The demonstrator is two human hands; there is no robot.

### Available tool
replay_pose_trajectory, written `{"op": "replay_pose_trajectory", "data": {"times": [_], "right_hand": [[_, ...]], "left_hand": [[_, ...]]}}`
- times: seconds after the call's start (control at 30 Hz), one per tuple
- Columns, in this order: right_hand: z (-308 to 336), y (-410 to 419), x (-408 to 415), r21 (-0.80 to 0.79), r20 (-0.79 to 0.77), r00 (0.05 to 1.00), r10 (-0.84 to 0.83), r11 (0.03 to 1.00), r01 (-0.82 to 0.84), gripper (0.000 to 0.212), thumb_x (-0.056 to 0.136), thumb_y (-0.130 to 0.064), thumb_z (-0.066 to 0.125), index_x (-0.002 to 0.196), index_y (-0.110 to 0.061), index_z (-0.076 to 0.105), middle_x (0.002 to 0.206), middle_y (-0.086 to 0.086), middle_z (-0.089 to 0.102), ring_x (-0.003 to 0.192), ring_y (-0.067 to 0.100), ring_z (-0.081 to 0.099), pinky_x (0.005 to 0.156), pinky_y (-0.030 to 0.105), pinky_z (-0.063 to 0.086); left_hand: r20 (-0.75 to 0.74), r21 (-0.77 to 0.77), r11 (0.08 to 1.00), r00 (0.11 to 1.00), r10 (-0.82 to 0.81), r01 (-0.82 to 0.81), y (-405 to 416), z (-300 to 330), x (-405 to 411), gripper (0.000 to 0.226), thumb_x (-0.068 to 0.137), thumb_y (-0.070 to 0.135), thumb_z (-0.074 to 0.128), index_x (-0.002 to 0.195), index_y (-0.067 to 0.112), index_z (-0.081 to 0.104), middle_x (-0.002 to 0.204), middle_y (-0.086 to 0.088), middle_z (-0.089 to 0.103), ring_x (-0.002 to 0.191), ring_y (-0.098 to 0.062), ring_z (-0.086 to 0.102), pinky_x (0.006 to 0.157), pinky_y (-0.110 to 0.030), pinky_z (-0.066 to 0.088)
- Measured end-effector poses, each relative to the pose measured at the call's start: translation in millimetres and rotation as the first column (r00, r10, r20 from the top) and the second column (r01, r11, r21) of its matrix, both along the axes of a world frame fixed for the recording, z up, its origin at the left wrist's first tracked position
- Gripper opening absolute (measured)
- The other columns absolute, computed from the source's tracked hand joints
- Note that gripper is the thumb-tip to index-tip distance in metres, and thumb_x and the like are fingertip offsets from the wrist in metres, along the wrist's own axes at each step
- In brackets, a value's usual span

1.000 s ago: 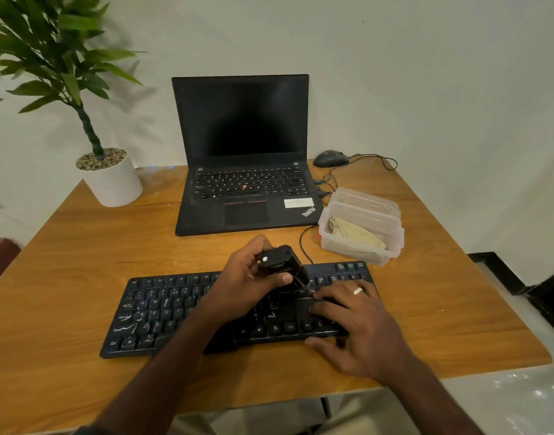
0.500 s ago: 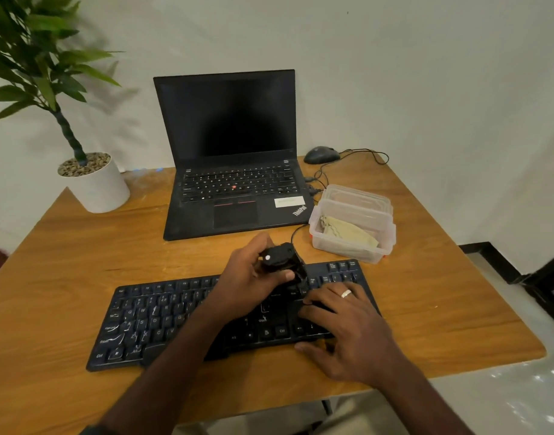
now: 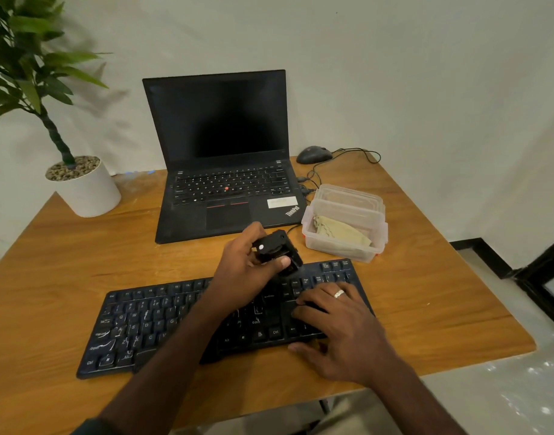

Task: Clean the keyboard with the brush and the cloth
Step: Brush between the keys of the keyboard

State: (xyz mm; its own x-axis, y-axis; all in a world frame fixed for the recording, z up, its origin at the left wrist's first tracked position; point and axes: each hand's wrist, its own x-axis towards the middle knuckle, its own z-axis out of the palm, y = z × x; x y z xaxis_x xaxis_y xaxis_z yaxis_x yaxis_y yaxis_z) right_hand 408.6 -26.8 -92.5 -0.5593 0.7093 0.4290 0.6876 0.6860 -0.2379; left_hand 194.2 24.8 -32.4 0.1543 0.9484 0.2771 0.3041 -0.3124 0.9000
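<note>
Brush (image 3: 277, 251) carried by left hand (image 3: 247, 271) a little further from the person, from over the keys to the far edge of keyboard (image 3: 162, 321), near its right part. Right hand (image 3: 338, 321) shifted slightly on the right keys, fingers a bit more spread. Camera view turned slightly.

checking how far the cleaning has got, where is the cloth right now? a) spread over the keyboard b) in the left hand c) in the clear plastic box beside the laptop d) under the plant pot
c: the cloth lies in the clear plastic box to the right of the laptop, while the left hand holds the brush.
</note>
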Motion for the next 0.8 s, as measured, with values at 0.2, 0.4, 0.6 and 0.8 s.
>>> {"op": "replay_pose_trajectory", "data": {"times": [0.2,0.4,0.6,0.8], "right_hand": [[1,-1,2,0.002,0.007,1.000,-0.004,1.000,0.004,0.042,0.089,-0.065,0.061,0.109,-0.029,0.069,0.110,-0.010,0.062,0.107,0.017,0.056,0.097,0.045,0.042],[0,0,0,0.001,0.012,1.000,0.000,1.000,0.000,0.044,0.088,-0.067,0.061,0.110,-0.029,0.069,0.115,-0.011,0.062,0.112,0.015,0.055,0.098,0.045,0.042],[1,-1,1,-0.009,0.020,1.000,-0.002,1.000,0.003,0.043,0.087,-0.066,0.062,0.110,-0.030,0.068,0.116,-0.012,0.061,0.110,0.015,0.056,0.100,0.046,0.041],[2,-1,0,0.006,0.015,1.000,-0.003,1.000,0.003,0.043,0.083,-0.064,0.068,0.110,-0.030,0.067,0.114,-0.012,0.062,0.108,0.014,0.056,0.099,0.046,0.043]], "left_hand": [[-0.146,0.090,0.993,0.987,-0.064,0.078,-4,-4,29,0.028,0.082,0.010,0.077,0.086,0.017,0.051,0.078,0.007,0.061,0.071,-0.011,0.060,0.059,-0.028,0.050],[-0.027,0.043,0.999,1.000,-0.015,0.017,1,4,12,0.027,0.083,0.002,0.076,0.088,0.003,0.049,0.076,0.008,0.057,0.066,-0.002,0.057,0.057,-0.017,0.045],[-0.255,0.095,0.995,0.967,0.016,0.009,2,5,2,0.029,0.082,0.009,0.078,0.088,0.012,0.049,0.079,0.008,0.060,0.070,0.000,0.058,0.058,-0.010,0.042],[-0.055,0.023,1.000,0.998,-0.006,0.007,0,8,-9,0.027,0.084,0.003,0.075,0.088,0.010,0.050,0.081,0.001,0.058,0.070,-0.006,0.062,0.059,-0.018,0.049]]}}
